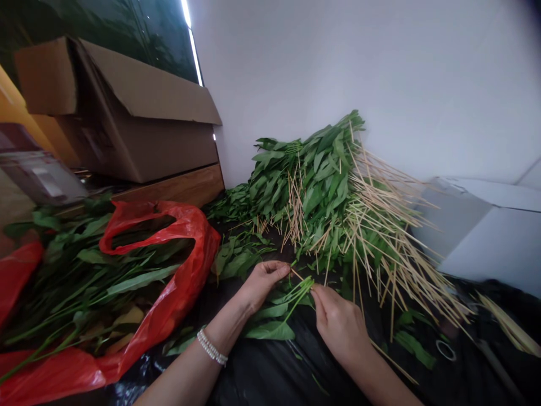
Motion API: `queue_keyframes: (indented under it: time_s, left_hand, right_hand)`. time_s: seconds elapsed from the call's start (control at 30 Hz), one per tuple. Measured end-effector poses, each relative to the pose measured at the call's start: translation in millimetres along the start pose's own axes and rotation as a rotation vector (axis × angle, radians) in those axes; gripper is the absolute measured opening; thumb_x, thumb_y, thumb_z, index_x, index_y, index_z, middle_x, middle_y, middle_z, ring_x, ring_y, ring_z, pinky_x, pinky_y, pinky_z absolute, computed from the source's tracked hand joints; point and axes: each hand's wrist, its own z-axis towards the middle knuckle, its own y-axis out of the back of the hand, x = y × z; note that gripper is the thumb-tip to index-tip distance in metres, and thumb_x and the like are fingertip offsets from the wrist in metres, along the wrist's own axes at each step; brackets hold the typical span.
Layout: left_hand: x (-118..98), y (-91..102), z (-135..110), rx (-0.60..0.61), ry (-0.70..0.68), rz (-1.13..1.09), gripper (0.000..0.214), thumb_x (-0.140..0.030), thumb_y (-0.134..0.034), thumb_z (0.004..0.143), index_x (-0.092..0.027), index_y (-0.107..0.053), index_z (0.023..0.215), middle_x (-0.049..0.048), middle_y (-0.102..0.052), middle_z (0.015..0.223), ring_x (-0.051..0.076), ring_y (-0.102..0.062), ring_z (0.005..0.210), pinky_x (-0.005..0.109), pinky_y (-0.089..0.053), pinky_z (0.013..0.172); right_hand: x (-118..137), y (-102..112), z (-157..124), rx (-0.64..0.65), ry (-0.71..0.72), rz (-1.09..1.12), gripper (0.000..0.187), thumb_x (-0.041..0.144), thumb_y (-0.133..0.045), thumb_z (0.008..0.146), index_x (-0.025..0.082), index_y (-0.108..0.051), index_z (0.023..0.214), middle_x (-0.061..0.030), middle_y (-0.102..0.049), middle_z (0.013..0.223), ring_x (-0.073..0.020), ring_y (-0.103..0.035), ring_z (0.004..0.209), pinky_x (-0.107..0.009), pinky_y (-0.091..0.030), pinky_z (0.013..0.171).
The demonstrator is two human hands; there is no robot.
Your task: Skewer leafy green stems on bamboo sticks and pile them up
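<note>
My left hand (268, 282), with a beaded bracelet at the wrist, is closed in a pinch at the tip of a thin wooden skewer (297, 274). A bit of green shows at those fingertips. My right hand (340, 318) is closed around the gathered stem ends of a small bunch of green leaves (270, 330); the leaves spread out below and between both hands. A stick emerges under the right wrist, perhaps the same skewer. Just beyond the hands rises a heap of leaf bunches (325, 169) with many pale skewers (380, 208) sticking out to the right.
At left a red plastic bag (203, 242) lies open with loose leafy stems (97, 270) inside. Behind it stands an open cardboard box (164, 135). A white box (494, 242) is at right, near more skewers (507, 324) and a ring (446, 349). Black sheeting (253, 378) covers the surface.
</note>
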Motion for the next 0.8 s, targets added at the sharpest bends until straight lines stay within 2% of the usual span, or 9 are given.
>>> queue_keyframes:
  time_s: [0.13, 0.3, 0.7, 0.8]
  left_hand:
    - [0.9, 0.1, -0.2, 0.026, -0.032, 0.058, 0.031, -0.038, -0.08, 0.061, -0.012, -0.072, 0.076, 0.0057, -0.069, 0.074, 0.012, -0.059, 0.068, 0.023, -0.043, 0.069]
    - [4.7, -5.4, -3.2, 0.133, -0.06, 0.148, 0.028, -0.038, -0.079, 0.062, -0.013, -0.073, 0.073, 0.0034, -0.07, 0.073, 0.012, -0.059, 0.067, 0.024, -0.044, 0.074]
    - [4.7, -9.3, -4.8, 0.15, -0.105, 0.252, 0.032, -0.043, -0.077, 0.063, -0.013, -0.072, 0.073, 0.0035, -0.069, 0.073, 0.014, -0.06, 0.068, 0.024, -0.046, 0.072]
    - [2.4, -6.7, -3.2, 0.132, -0.114, 0.326, 0.039, -0.05, -0.067, 0.071, -0.012, -0.073, 0.077, 0.0043, -0.07, 0.071, 0.015, -0.06, 0.066, 0.025, -0.046, 0.069]
  right_hand:
    - [0.3, -0.1, 0.2, -0.005, 0.004, 0.012, 0.03, 0.02, -0.033, 0.095, 0.019, -0.063, 0.094, -0.004, -0.068, 0.086, -0.014, -0.066, 0.079, -0.02, -0.044, 0.065]
    - [1.9, -0.5, 0.1, 0.018, 0.001, 0.005, 0.029, 0.019, -0.034, 0.095, 0.019, -0.063, 0.09, -0.0035, -0.068, 0.082, -0.0137, -0.066, 0.074, -0.021, -0.043, 0.061]
    - [0.5, -2.5, -0.4, 0.011, 0.008, 0.015, 0.028, 0.019, -0.035, 0.095, 0.019, -0.063, 0.09, -0.0035, -0.067, 0.083, -0.0134, -0.065, 0.072, -0.021, -0.042, 0.061]
    - [1.9, -1.5, 0.0, 0.001, 0.02, 0.034, 0.027, 0.019, -0.035, 0.095, 0.018, -0.062, 0.092, -0.0034, -0.067, 0.083, -0.0134, -0.065, 0.074, -0.021, -0.041, 0.062]
